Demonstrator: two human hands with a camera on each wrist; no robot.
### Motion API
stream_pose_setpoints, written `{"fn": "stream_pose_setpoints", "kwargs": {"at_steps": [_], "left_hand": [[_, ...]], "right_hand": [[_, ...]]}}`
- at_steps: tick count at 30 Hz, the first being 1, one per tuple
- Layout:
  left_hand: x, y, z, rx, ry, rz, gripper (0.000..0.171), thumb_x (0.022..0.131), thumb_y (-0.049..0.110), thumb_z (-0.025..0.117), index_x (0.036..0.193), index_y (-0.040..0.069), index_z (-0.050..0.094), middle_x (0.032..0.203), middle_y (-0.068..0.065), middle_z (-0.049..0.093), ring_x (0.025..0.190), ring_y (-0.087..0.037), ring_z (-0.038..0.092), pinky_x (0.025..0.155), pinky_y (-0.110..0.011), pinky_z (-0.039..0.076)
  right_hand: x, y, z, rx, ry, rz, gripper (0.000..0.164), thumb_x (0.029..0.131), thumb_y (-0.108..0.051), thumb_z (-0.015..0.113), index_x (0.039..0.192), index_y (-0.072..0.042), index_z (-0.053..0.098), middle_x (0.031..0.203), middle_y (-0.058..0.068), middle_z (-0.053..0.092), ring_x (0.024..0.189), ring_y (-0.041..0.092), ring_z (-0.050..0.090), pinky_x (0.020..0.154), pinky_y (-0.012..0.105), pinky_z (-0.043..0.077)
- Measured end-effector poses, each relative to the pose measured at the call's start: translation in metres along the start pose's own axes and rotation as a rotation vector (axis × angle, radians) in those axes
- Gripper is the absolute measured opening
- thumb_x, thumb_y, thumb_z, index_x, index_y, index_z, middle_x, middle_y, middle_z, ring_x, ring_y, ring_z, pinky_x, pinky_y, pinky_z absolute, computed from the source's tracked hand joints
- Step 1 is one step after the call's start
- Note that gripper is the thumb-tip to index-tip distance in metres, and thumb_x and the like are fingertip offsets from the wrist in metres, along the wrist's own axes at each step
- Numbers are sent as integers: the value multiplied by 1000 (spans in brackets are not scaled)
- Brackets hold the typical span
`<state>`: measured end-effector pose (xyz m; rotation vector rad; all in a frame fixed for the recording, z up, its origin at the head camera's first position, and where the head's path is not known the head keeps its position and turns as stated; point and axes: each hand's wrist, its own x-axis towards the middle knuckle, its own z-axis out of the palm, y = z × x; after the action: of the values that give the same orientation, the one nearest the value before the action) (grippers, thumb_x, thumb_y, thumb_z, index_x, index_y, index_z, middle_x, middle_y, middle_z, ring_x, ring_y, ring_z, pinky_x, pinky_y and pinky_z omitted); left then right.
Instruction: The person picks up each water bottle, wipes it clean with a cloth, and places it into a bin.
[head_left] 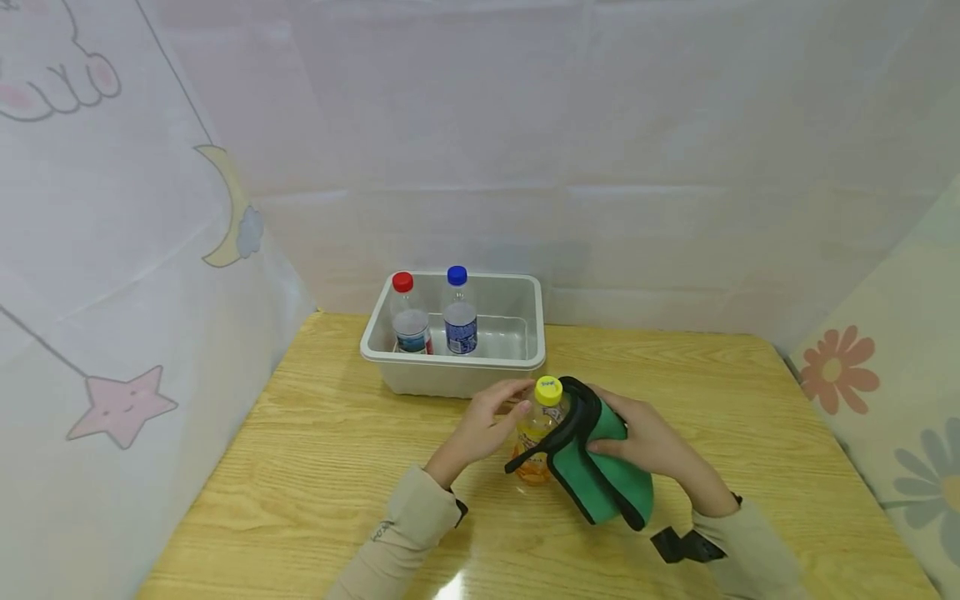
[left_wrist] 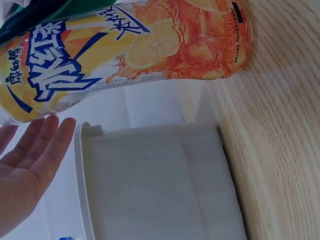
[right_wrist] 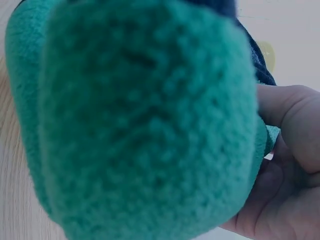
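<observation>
A clear plastic bottle [head_left: 533,440] with a yellow cap and an orange-and-yellow label stands on the table. My left hand [head_left: 486,427] is at its left side near the neck. In the left wrist view the fingers [left_wrist: 56,145] of that hand are nearly straight, with tips at or close to the bottle's shoulder. On the other side, my right hand [head_left: 651,439] grips a folded green cloth [head_left: 618,475] with black edging. The cloth leans against the bottle's right side, and one black-edged strip crosses in front. Fuzzy green fabric [right_wrist: 150,125] fills most of the right wrist view.
Behind the hands sits a light grey plastic bin [head_left: 450,379]. Inside it are a red-capped bottle [head_left: 410,321] and a blue-capped bottle [head_left: 460,317], both upright on its left half. The wooden table [head_left: 315,475] meets a fabric backdrop [head_left: 637,250] at the back.
</observation>
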<state>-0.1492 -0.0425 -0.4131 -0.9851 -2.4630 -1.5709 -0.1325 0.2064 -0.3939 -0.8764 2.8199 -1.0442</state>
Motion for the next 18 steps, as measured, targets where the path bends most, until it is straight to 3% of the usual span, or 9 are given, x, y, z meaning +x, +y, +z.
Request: {"fn": "stream_pose_setpoints", "kwargs": {"at_steps": [3, 18], "left_hand": [[-1, -15, 6, 12, 9, 20, 37, 94, 18, 51, 128, 1, 49, 119, -13, 55, 101, -22, 55, 78, -22, 50], [0, -13, 6, -43, 3, -6, 40, 92, 16, 54, 129, 3, 48, 120, -14, 55, 103, -23, 55, 77, -24, 51]], "right_hand": [[2, -2, 2, -1, -4, 6, 73, 72, -10, 77, 136, -3, 41, 125, 17, 53, 104, 30, 55, 84, 45, 46], [12, -11, 5, -46, -27, 7, 72, 69, -5, 78, 131, 3, 44, 117, 21, 57, 100, 35, 56, 81, 49, 47]]}}
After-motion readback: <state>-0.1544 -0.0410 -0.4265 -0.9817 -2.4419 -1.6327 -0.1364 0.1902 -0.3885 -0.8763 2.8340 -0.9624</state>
